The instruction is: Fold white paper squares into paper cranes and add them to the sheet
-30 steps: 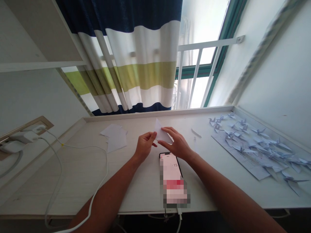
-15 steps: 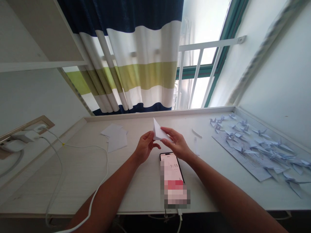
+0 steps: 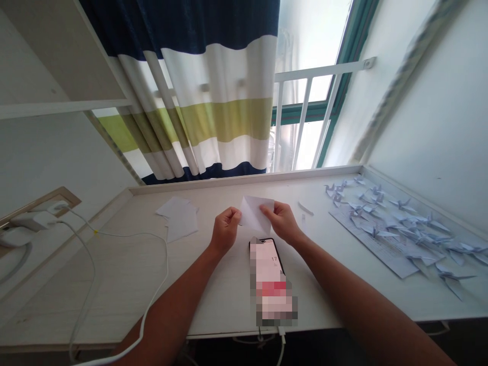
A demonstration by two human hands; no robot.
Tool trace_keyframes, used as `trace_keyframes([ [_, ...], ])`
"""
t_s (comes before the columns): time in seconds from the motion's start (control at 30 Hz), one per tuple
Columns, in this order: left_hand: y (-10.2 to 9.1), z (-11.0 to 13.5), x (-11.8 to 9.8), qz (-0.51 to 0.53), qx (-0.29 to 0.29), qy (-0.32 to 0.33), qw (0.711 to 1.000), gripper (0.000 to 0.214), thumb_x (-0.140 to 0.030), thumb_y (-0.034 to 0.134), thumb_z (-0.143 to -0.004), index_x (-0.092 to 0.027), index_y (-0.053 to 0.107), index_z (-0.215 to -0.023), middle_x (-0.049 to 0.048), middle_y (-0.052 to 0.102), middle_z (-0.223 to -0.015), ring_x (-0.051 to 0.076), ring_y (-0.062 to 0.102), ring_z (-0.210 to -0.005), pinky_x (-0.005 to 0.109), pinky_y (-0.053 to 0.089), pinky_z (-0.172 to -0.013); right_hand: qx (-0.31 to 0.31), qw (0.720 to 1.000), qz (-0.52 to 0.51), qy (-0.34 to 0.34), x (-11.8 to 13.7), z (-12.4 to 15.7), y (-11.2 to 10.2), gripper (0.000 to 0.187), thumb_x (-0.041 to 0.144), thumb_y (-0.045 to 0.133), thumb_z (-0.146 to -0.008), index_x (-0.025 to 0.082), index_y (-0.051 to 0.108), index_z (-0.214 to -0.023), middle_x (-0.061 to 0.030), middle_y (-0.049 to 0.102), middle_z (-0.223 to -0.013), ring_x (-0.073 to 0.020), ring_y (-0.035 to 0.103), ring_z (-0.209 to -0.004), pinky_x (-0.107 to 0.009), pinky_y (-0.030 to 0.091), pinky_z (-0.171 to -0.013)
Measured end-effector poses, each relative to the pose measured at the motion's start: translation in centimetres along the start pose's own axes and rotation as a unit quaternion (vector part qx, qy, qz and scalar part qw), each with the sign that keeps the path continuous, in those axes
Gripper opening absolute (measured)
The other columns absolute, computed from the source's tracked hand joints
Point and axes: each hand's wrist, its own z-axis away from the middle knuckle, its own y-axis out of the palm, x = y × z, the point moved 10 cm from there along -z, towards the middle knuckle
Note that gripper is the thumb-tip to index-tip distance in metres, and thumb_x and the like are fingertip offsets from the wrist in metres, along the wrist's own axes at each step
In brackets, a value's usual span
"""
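A person holds a piece of white paper (image 3: 252, 212) up above a pale counter (image 3: 221, 307), just beyond the top end of a phone (image 3: 271, 272). The left hand (image 3: 225, 226) pinches the paper's left edge, thumb and fingers together on it; the right hand (image 3: 284, 221) has its grip clamped on the right side, thumb lying across the face. What looks like a crease slants over the paper, and the step in hand appears to be a fold. The next move seems to call for matched edges and 2 steady hands, since thin paper could skew or crumple. To the left, loose sheets (image 3: 183, 222) lie overlapped on the counter; to the right, folded paper birds (image 3: 450, 276) crowd on and around a printed sheet (image 3: 392, 259), with a narrow paper strip (image 3: 305, 208) nearer the hands. The phone's screen, partly masked, shows the number 17, and a cable (image 3: 282, 336) runs from its near end. A striped curtain (image 3: 224, 119) hangs beyond.
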Motion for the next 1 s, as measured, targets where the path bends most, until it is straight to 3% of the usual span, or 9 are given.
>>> trace_keyframes([
  [0.13, -0.4, -0.4, 1.8, 0.016, -0.025, -0.066, 0.997, 0.024, -0.041, 0.071, -0.081, -0.017, 0.068, -0.080, 0.0035, 0.069, -0.079, 0.017, 0.061, -0.073, 0.026, 0.051, -0.063, -0.007, 0.998, -0.068, 0.018, -0.5, -0.2, 0.0, 0.040, 0.056, 0.073, -0.079, 0.016, 0.073, -0.084, -0.0070, 0.074, -0.081, -0.0222, 0.065, -0.071, -0.034, 0.051, -0.064],
  [0.37, 2.0, 0.1, 2.2, 0.123, 0.062, -0.106, 0.985, 0.035, -0.044, 0.078, -0.076, -0.014, 0.073, -0.093, 0.0059, 0.074, -0.089, 0.019, 0.067, -0.082, 0.029, 0.058, -0.067, -0.027, 0.999, -0.037, 0.006, -0.4, 0.2, 0.1, 0.038, 0.054, 0.071, -0.082, 0.016, 0.074, -0.083, -0.0056, 0.072, -0.075, -0.0192, 0.061, -0.066, -0.032, 0.049, -0.060],
  [0.53, 2.0, 0.0, 3.2, 0.141, 0.057, -0.142, 0.978, 0.044, -0.048, 0.081, -0.073, -0.012, 0.075, -0.097, 0.0078, 0.075, -0.087, 0.020, 0.069, -0.079, 0.033, 0.060, -0.068, -0.034, 0.996, -0.082, 0.014, -0.5, 0.1, -0.6, 0.039, 0.053, 0.076, -0.079, 0.015, 0.074, -0.088, -0.0073, 0.074, -0.082, -0.0210, 0.066, -0.073, -0.035, 0.056, -0.066],
  [0.73, 0.9, -0.6, 4.0, 0.110, 0.037, -0.139, 0.983, 0.046, -0.051, 0.082, -0.072, -0.013, 0.075, -0.097, 0.0080, 0.075, -0.087, 0.019, 0.069, -0.079, 0.030, 0.060, -0.067, 0.015, 0.996, -0.076, 0.037, -0.2, 0.0, -0.4, 0.045, 0.059, 0.075, -0.078, 0.015, 0.072, -0.088, -0.0086, 0.074, -0.085, -0.0229, 0.070, -0.080, -0.034, 0.061, -0.062],
  [1.0, 0.6, -0.9, 3.7, 0.116, 0.044, -0.122, 0.985, 0.046, -0.054, 0.077, -0.076, -0.013, 0.077, -0.095, 0.0073, 0.074, -0.084, 0.017, 0.066, -0.073, 0.027, 0.060, -0.055, 0.069, 0.994, -0.077, 0.046, -1.3, -0.6, -0.7, 0.046, 0.059, 0.072, -0.081, 0.014, 0.074, -0.090, -0.0081, 0.073, -0.081, -0.0196, 0.070, -0.071, -0.031, 0.062, -0.057],
])
